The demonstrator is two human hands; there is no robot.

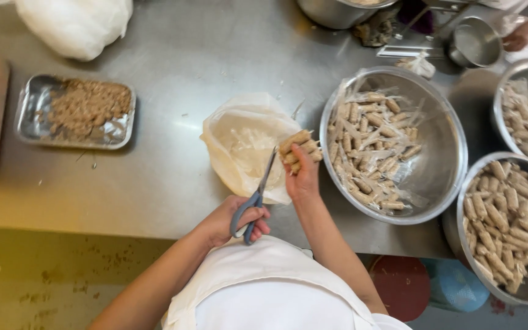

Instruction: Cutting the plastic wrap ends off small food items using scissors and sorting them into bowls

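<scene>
Holding scissors [258, 189] in my left hand [230, 220], my right hand [304, 177] clamped wrapped rolls [299, 151]; blades just beside my fingers could nick them, I judged.

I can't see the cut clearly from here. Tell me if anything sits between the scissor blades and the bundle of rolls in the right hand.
Nothing visible does. The scissors, held in the left hand, point their blades straight at the bundle of rolls gripped by the right hand, above the plastic bag.
</scene>
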